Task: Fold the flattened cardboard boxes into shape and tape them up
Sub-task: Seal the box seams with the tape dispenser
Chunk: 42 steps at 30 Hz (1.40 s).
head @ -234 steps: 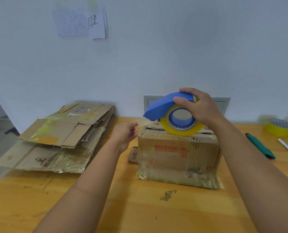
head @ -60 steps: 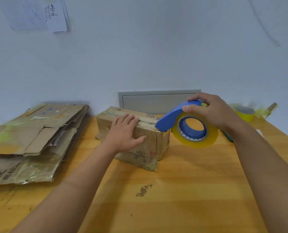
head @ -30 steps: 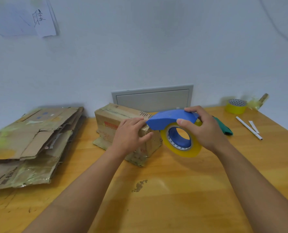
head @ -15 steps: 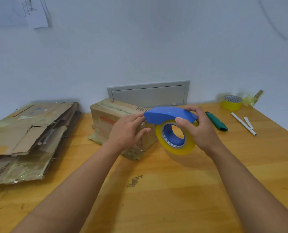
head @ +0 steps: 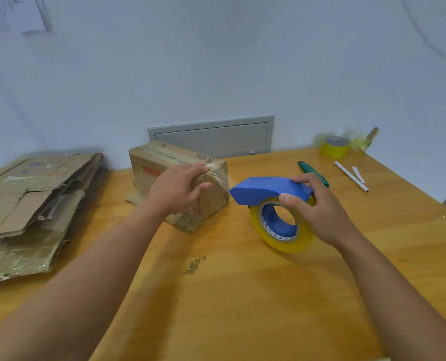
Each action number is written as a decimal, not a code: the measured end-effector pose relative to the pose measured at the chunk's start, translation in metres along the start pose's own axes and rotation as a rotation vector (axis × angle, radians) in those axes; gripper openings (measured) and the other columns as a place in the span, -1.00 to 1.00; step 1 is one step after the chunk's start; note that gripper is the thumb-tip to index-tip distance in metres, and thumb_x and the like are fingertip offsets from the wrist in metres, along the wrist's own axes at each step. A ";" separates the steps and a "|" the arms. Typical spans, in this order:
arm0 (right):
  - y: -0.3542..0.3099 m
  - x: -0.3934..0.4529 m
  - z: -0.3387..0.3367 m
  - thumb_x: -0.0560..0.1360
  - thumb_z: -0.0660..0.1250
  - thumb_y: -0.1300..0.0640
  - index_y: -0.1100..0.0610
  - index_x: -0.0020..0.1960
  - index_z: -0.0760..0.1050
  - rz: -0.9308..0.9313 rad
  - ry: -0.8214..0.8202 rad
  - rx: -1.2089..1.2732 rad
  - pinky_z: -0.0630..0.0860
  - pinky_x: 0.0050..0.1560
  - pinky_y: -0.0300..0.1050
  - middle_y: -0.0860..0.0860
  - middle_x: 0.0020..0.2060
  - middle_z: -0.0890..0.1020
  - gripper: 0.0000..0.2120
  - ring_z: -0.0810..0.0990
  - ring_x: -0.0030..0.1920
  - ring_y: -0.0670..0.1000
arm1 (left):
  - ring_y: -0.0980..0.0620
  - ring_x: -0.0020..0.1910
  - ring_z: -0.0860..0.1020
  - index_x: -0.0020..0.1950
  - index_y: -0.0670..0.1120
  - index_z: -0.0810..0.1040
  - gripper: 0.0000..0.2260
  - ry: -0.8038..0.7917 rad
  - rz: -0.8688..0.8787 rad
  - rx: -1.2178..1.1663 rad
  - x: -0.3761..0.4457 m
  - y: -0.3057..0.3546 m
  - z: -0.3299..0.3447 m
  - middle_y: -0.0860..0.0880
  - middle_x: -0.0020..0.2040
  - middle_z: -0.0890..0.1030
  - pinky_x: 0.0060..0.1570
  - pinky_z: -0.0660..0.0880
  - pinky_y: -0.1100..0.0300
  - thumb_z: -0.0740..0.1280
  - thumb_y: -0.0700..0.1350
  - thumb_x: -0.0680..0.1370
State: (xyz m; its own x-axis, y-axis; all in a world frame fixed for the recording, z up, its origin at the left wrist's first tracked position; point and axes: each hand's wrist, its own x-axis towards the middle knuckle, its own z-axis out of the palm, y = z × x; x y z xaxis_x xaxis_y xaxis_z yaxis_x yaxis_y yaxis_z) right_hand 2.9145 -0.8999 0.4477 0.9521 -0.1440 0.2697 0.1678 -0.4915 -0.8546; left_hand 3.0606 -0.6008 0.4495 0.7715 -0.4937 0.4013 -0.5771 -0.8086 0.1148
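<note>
Box axis: we judge the box [head: 180, 183] runs from far-left to near-right.
Left hand [head: 176, 190]: presses flat on its near end.
Right hand [head: 318, 207]: grips the tape dispenser [head: 271, 190], just right of that end.

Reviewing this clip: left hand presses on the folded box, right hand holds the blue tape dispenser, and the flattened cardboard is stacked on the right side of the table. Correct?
Not quite. The head view shows the flattened cardboard stacked on the table's left side. The rest holds: left hand on the box, right hand holding the blue tape dispenser.

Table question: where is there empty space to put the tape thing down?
Bare table lies in front of the box, between both arms, and right of the tape dispenser. The flat cardboard stack fills the left; green cutter, pen, yellow roll crowd the far right.
</note>
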 end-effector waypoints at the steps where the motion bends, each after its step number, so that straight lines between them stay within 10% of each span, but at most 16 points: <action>1: -0.002 -0.002 0.001 0.33 0.32 -0.39 -0.33 0.08 0.38 -0.005 -0.009 -0.021 0.44 -0.05 -0.21 -0.32 0.10 0.48 -0.63 0.53 0.05 -0.22 | -0.04 0.39 0.45 0.43 0.04 0.47 -0.49 -0.011 -0.002 0.000 0.001 0.000 -0.001 0.03 0.43 0.48 0.34 0.40 -0.03 0.17 0.26 0.57; 9: -0.012 -0.001 0.029 0.52 0.31 -0.30 -0.19 0.21 0.23 -0.038 -0.102 -0.243 0.46 -0.21 -0.18 -0.05 0.07 0.49 -0.60 0.54 -0.08 -0.09 | -0.05 0.03 0.53 0.09 0.00 0.54 -0.52 -0.037 -0.243 -0.118 0.014 0.026 -0.006 0.02 0.05 0.60 -0.01 0.48 0.01 0.11 0.36 0.52; 17: -0.035 0.026 0.050 0.52 0.25 -0.33 -0.02 0.40 0.24 0.028 -0.164 -0.398 0.41 -0.31 -0.06 -0.08 -0.17 0.49 -0.41 0.52 -0.22 -0.05 | -0.09 0.29 0.45 0.31 0.00 0.40 -0.54 0.011 -0.237 0.105 0.021 0.032 0.017 -0.03 0.29 0.49 0.33 0.28 -0.09 0.23 0.28 0.56; 32: -0.072 0.053 0.071 0.50 0.29 -0.26 0.13 -0.21 0.44 0.152 -0.203 -0.512 0.34 -0.34 -0.02 0.05 -0.28 0.54 -0.56 0.50 -0.28 0.07 | -0.07 0.31 0.45 0.37 0.02 0.40 -0.51 0.041 -0.225 0.097 0.019 0.027 0.019 -0.01 0.35 0.48 0.38 0.24 -0.07 0.31 0.24 0.54; 38: -0.028 0.040 0.065 0.47 0.26 -0.36 0.09 0.39 0.39 0.242 -0.028 -0.471 0.45 -0.16 -0.02 0.01 0.00 0.49 -0.32 0.51 -0.02 0.08 | -0.04 0.28 0.46 0.33 0.05 0.42 -0.55 0.004 -0.179 0.059 0.018 0.021 0.009 0.04 0.31 0.50 0.37 0.26 -0.03 0.36 0.21 0.52; 42: -0.014 0.050 0.058 0.46 0.28 -0.35 0.08 0.38 0.40 0.189 0.141 -0.377 0.33 -0.33 -0.12 -0.07 -0.13 0.48 -0.33 0.47 -0.19 -0.05 | -0.02 0.34 0.40 0.27 0.04 0.42 -0.62 -0.006 -0.172 0.136 0.010 0.007 0.001 0.03 0.31 0.51 0.42 0.18 -0.03 0.36 0.14 0.53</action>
State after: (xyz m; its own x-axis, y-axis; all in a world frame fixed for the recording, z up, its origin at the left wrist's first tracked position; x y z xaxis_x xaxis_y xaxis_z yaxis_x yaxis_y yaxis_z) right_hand 2.9748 -0.8505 0.4481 0.9086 -0.3640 0.2046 -0.1356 -0.7207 -0.6799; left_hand 3.0639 -0.6118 0.4533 0.8572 -0.3467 0.3809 -0.3961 -0.9164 0.0573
